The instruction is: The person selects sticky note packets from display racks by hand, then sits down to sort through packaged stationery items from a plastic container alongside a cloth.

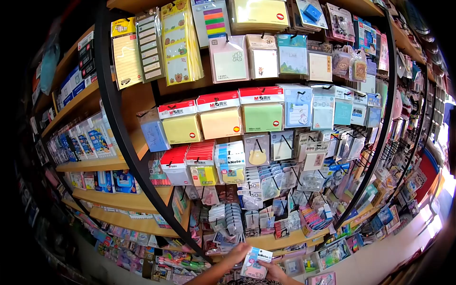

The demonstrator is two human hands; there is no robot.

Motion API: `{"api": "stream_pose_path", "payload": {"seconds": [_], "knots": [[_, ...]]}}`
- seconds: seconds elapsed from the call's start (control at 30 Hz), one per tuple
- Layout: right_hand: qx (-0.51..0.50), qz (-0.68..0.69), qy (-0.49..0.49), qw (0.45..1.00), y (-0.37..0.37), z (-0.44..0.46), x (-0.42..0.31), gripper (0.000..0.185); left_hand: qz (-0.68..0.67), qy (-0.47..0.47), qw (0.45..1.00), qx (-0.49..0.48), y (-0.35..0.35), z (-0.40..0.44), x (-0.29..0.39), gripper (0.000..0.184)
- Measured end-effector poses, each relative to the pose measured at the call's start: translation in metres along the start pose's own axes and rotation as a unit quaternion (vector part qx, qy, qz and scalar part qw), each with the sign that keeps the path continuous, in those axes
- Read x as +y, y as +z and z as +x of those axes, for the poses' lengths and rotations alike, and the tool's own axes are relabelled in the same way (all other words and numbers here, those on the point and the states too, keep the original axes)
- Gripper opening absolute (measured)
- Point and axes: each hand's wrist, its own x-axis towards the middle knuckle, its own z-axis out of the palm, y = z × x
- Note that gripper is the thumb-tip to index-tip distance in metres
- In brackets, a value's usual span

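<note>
My right hand is closed on the right side of a sticky note pack with a blue and white header and a pink lower part. Close by on the left, my left hand is raised with its fingers curled together beside the pack's top corner. What those fingers hold, if anything, is too small to make out. Just above my left hand hang several small clear packs on a hook. A similar sticky note pack with a blue and white header hangs higher on the rack.
Sticky note packs with red headers hang in rows on hooks. A black upright post stands left of them, beside wooden shelves of boxed goods. Below are a wooden ledge and bins of stationery. Pale floor shows at right.
</note>
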Motion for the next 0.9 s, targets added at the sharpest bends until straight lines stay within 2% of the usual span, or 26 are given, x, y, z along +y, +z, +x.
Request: {"api": "stream_pose_path", "payload": {"seconds": [0.1, 0.17, 0.2, 0.23, 0.3, 0.37, 0.5, 0.7, 0.9], "knots": [[-0.007, -0.024, -0.016, 1.0, 0.001, 0.004, 0.005, 0.031, -0.087, 0.029, 0.994, -0.055, 0.017, -0.029, 0.019, 0.02], [-0.027, -0.04, -0.03, 0.998, 0.004, 0.005, 0.006, 0.033, -0.093, 0.039, 0.995, -0.015, 0.009, -0.029, 0.035, 0.019], [-0.024, -0.016, -0.033, 0.999, 0.028, -0.008, -0.004, 0.033, -0.095, 0.041, 0.995, 0.003, 0.004, -0.028, 0.04, 0.019], [-0.026, 0.027, -0.006, 0.999, 0.017, -0.001, -0.002, 0.031, -0.098, 0.072, 0.991, 0.057, -0.004, -0.015, 0.035, 0.017], [-0.05, 0.097, 0.025, 0.994, 0.008, -0.001, -0.002, 0.032, -0.216, 0.094, 0.968, 0.084, -0.012, -0.021, 0.083, 0.013], [-0.06, 0.13, 0.026, 0.989, 0.007, -0.003, -0.002, 0.032, -0.25, 0.095, 0.959, 0.098, -0.024, -0.02, 0.114, 0.014], [-0.079, 0.141, 0.049, 0.986, 0.009, -0.006, -0.005, 0.026, -0.231, 0.169, 0.953, 0.103, -0.032, -0.019, 0.166, 0.012], [-0.096, 0.154, 0.051, 0.982, 0.004, -0.007, -0.003, 0.025, -0.195, 0.224, 0.949, 0.102, -0.03, -0.017, 0.228, 0.01], [-0.097, 0.162, 0.064, 0.98, -0.001, -0.004, 0.0, 0.024, -0.19, 0.311, 0.924, 0.112, -0.045, 0.009, 0.268, 0.017]]}}
